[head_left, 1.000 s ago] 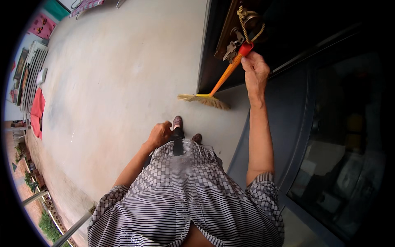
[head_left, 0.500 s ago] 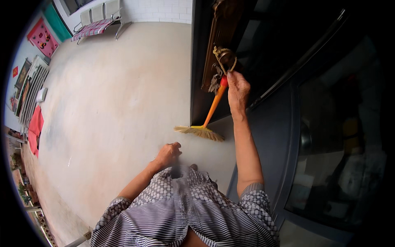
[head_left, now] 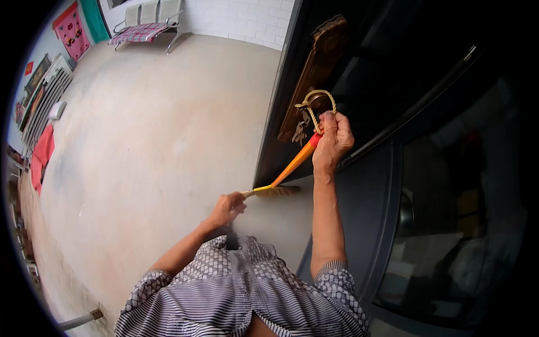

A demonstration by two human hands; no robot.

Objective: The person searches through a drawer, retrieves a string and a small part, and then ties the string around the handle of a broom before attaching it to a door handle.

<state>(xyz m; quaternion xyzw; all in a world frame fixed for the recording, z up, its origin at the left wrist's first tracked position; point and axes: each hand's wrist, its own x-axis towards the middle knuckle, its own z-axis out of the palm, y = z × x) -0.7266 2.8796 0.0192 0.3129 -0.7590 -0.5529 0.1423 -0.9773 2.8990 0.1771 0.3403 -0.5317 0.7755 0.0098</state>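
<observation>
A short broom [head_left: 293, 166] with an orange handle, red end and yellow collar hangs in front of the dark door, its straw bristles low and to the left. My right hand [head_left: 334, 140] is closed at the handle's red end, pinching a yellow rope loop [head_left: 332, 96] tied there. The loop appears around the bronze door knob [head_left: 320, 101]; whether it is fully over the knob is unclear. My left hand [head_left: 229, 208] is closed with fingers curled, beside the left tip of the bristles. Nothing shows in it, and I cannot tell whether it touches them.
Keys [head_left: 301, 126] hang by the ornate lock plate [head_left: 328, 48] on the dark door [head_left: 281, 112]. A glass-panelled door [head_left: 449, 224] stands at right. Across the pale floor [head_left: 157, 140] are a metal bench [head_left: 147, 28] at the back and a red cloth [head_left: 42, 157] at left.
The view has shifted. My right hand has lowered slightly with the rope loop, which spreads wider around the knob. The broom has tilted, its bristle end now nearer my left hand.
</observation>
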